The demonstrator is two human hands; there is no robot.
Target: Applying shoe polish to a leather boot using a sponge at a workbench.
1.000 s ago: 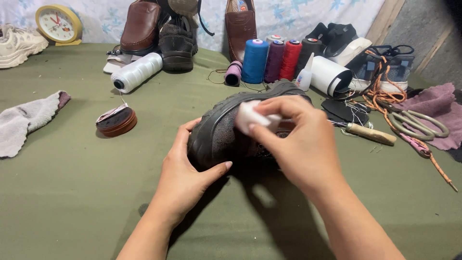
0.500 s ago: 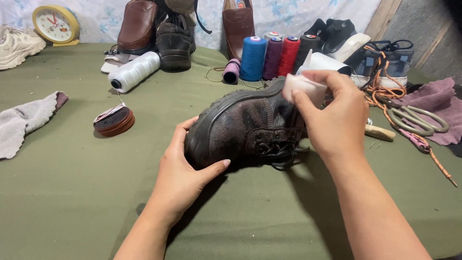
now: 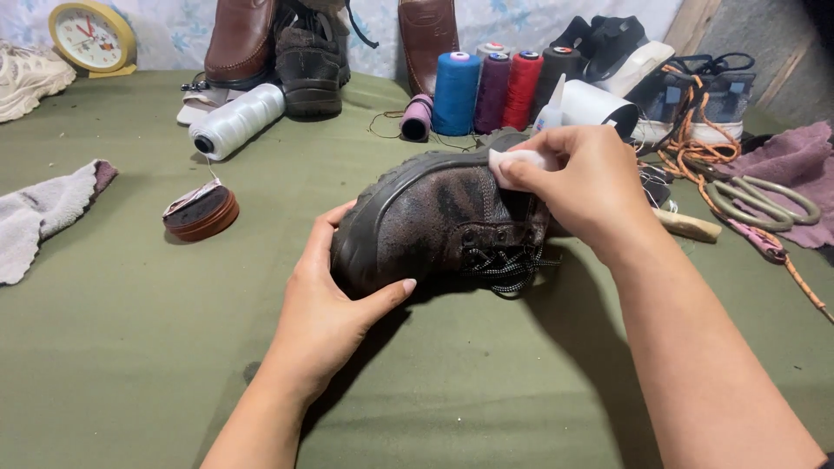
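Note:
A dark brown lace-up boot [image 3: 434, 221] lies on its side on the green table cloth [image 3: 130, 347], toe towards the left. My left hand [image 3: 334, 308] cups the toe and sole from the near side, thumb pressed on the leather. My right hand [image 3: 578, 187] pinches a small white pad [image 3: 508, 163] and presses it on the boot's upper near the laces [image 3: 504, 260]. Darker wet-looking streaks show on the leather beside the pad.
A round brown tin [image 3: 201, 213] and a white thread cone [image 3: 236, 120] lie at the left, a grey rag [image 3: 43, 213] further left. Coloured thread spools [image 3: 495, 87], shoes, a yellow clock [image 3: 91, 36], large scissors [image 3: 764, 201] and orange cord crowd the back and right.
My right hand moved the white pad from the boot's heel end down onto the upper near the laces. The boot has turned slightly in my left hand.

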